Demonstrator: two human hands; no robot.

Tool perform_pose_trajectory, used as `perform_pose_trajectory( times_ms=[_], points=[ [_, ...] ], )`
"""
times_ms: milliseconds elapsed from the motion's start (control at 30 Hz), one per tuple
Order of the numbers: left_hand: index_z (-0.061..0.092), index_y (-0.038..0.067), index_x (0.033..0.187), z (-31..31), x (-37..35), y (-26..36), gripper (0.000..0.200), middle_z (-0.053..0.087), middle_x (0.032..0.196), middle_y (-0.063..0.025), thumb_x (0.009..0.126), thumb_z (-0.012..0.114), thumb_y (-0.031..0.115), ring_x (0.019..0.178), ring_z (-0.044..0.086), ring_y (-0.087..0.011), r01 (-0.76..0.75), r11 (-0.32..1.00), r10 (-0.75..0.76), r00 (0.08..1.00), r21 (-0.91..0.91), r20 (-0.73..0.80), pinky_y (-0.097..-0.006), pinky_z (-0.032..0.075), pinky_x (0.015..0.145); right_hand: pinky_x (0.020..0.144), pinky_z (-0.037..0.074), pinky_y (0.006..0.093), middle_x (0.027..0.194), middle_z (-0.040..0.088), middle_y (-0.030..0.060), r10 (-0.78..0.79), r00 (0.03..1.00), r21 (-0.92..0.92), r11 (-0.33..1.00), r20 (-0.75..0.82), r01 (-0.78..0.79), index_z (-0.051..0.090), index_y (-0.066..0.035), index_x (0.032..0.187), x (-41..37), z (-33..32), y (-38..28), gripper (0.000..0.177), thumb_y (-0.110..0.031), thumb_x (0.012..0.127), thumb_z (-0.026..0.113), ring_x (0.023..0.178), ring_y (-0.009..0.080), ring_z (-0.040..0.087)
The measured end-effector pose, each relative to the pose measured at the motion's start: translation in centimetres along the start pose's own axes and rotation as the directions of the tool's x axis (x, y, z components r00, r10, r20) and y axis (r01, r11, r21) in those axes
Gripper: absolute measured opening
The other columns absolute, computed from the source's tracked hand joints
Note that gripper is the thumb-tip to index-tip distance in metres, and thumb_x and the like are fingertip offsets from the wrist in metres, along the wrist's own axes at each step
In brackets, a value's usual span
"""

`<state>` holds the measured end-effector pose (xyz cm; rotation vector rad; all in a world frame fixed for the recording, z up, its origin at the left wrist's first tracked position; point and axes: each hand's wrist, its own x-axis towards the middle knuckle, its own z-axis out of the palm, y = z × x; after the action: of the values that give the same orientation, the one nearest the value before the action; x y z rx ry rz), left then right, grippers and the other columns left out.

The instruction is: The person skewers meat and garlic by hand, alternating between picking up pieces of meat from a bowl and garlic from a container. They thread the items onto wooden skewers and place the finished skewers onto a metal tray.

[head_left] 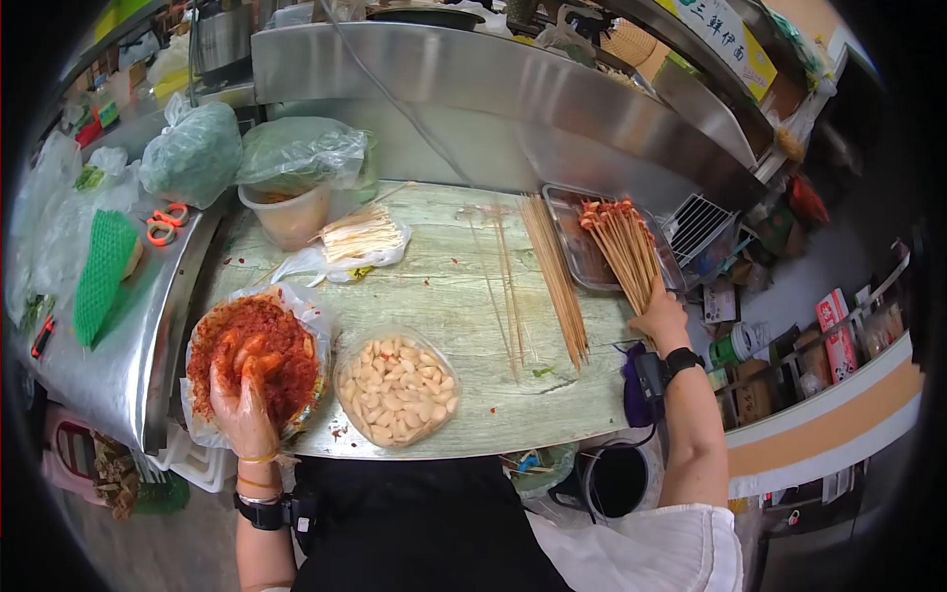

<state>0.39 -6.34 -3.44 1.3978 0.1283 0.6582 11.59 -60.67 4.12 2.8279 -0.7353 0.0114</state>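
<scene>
My left hand, in a thin clear glove, is in a plastic-lined bowl of red chili paste. Its fingers are apart, coated red and partly sunk in the paste. Beside it stands a clear tub of peeled garlic cloves. My right hand grips the lower ends of a bundle of wooden skewers. Reddish food covers their far tips, which rest over a clear plastic tray. Bare skewers lie in a bunch left of the tray, with a few loose ones farther left.
Enoki mushrooms lie on a plastic bag near a white bucket. Left, a steel surface holds orange-handled scissors, a green mesh and bagged greens. A steel wall bounds the table's back.
</scene>
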Motion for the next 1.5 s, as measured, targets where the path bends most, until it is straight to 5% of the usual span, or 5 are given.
perform_pose_trajectory(
  times_ms=[133,200,633,900,1500],
  points=[
    [0.038,-0.002,0.131,0.3,-0.1,0.6,0.039,0.056,0.12,-0.0157,0.093,0.045,0.004,0.101,0.059,-0.0214,0.009,1.0,-0.008,1.0,-0.023,0.013,-0.0317,0.05,0.087,0.084,0.047,0.0425,0.115,0.057,0.0188,-0.35,0.856,0.165,0.885,-0.381,0.435,0.059,-0.006,0.11,-0.9,-0.4,-2.2,0.048,-0.023,0.067,0.073,0.107,0.0356,0.054],
    [0.038,-0.002,0.131,0.4,-0.1,0.6,0.039,0.056,0.12,-0.0159,0.093,0.045,0.004,0.101,0.059,-0.0213,0.023,0.997,-0.022,1.0,-0.07,0.01,-0.0314,0.05,0.088,0.084,0.046,0.0427,0.117,0.057,0.0203,-0.389,0.915,0.465,0.793,-0.109,0.393,0.061,-0.004,0.106,-0.6,0.7,-4.6,0.043,-0.028,0.072,0.069,0.108,0.0365,0.054],
    [0.041,-0.005,0.127,0.9,-0.3,1.8,0.036,0.058,0.116,-0.0165,0.093,0.046,0.004,0.095,0.061,-0.0213,0.023,1.0,-0.023,1.0,-0.02,-0.014,-0.03,0.048,0.085,0.099,0.039,0.0418,0.127,0.045,0.0332,-0.278,0.954,0.277,0.913,-0.108,0.298,0.018,0.004,0.14,-4.7,3.2,-18.3,0.113,-0.055,0.062,0.074,0.12,0.0381,0.047],
    [0.041,-0.005,0.127,0.6,-0.4,1.4,0.036,0.058,0.116,-0.0177,0.092,0.045,0.0,0.095,0.062,-0.0217,0.028,0.999,-0.029,0.999,-0.032,-0.025,-0.0299,0.049,0.084,0.074,0.052,0.0428,0.087,0.065,0.0215,-0.421,0.907,0.18,0.892,-0.007,0.415,0.063,0.003,0.091,1.9,6.6,-16.7,0.024,-0.017,0.078,0.061,0.083,0.0382,0.064],
    [0.041,-0.003,0.128,0.3,-0.4,0.5,0.036,0.057,0.118,-0.0154,0.092,0.043,0.0,0.096,0.061,-0.0217,0.014,0.995,-0.013,1.0,-0.094,0.011,-0.0307,0.05,0.085,0.07,0.049,0.0418,0.079,0.066,0.0176,-0.403,0.914,0.432,0.819,-0.037,0.379,0.07,-0.003,0.079,-1.1,3.1,-15.5,0.027,-0.03,0.075,0.067,0.076,0.0342,0.063]
  ],
)
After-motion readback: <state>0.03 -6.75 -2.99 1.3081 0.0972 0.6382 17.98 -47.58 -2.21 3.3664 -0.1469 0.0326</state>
